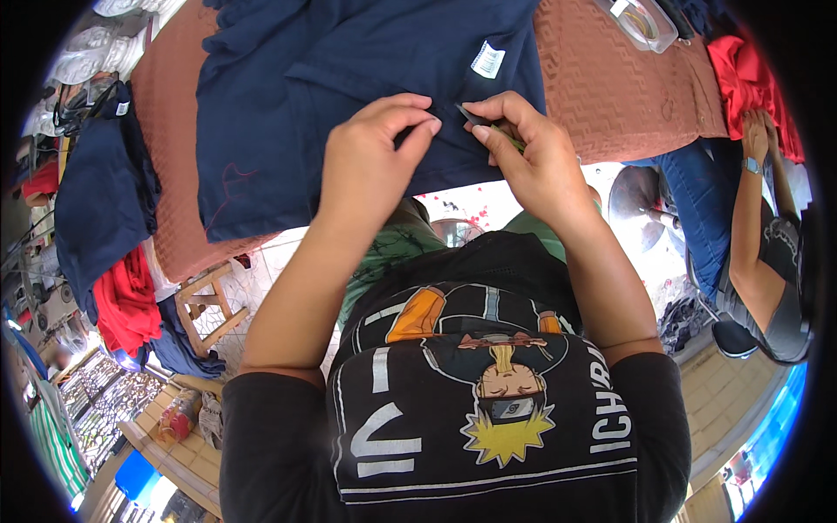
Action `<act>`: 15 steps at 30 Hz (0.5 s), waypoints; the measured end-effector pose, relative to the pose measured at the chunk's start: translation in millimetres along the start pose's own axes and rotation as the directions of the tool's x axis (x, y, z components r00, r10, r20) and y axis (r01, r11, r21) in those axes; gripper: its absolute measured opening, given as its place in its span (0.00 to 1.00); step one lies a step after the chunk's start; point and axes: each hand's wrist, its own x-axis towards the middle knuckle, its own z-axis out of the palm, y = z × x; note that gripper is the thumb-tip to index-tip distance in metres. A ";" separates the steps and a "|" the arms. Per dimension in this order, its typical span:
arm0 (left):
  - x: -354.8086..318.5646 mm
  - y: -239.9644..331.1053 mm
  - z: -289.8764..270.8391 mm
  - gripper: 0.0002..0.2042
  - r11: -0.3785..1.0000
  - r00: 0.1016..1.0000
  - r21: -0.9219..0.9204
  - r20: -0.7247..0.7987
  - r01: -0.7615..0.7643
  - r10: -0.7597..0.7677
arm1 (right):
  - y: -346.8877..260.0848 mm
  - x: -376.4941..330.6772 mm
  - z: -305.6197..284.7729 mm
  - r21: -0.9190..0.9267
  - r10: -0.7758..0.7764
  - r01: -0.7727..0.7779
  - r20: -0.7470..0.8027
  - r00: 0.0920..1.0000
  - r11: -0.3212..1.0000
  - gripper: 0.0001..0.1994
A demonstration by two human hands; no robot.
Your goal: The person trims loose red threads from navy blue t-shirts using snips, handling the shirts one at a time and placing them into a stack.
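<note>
A navy blue garment (261, 131) lies spread over the table in front of me, with a white label (487, 60) near its upper right. Above its near part, my left hand (379, 144) is closed in a pinch, thumb and fingertips together; whatever may be between them is too small to make out. My right hand (532, 152) grips small thread snips (472, 114), their dark pointed tip directed left toward the left fingertips. The fingers cover most of the snips' handle. A loose red thread (234, 179) curls on the garment's left part.
A brown patterned cloth (610, 96) covers the table. At the back right sits a clear plastic container (641, 24). Another person's hands (757, 131) touch red fabric (741, 74) at the right. Navy (105, 183) and red garments (129, 301) hang at the left, near a wooden stool (209, 305).
</note>
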 end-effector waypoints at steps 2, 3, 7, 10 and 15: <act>5.3 -1.4 -13.1 0.07 0.970 0.980 -0.179 0.134 0.167 -0.144 | -2.8 -1.4 -1.2 0.008 0.012 -0.013 0.028 1.000 1.000 0.09; 6.6 -6.0 -15.9 0.07 0.956 0.971 -0.216 0.178 0.198 -0.160 | -2.8 -2.3 -2.1 -0.017 -0.005 0.006 0.043 0.999 1.000 0.09; 10.2 -14.3 -20.2 0.08 0.905 0.943 -0.321 0.267 0.280 -0.197 | -2.1 -3.0 -2.7 -0.079 -0.125 0.131 0.075 0.989 0.988 0.09; 8.9 -15.6 -19.7 0.08 0.884 0.938 -0.360 0.279 0.299 -0.204 | -2.9 -3.5 -0.7 -0.160 -0.193 0.205 0.087 0.977 0.966 0.10; 6.5 -8.1 -26.3 0.08 0.959 0.944 -0.200 0.300 0.201 -0.135 | -8.8 -2.9 4.9 -0.334 -0.244 0.265 0.106 0.964 0.904 0.09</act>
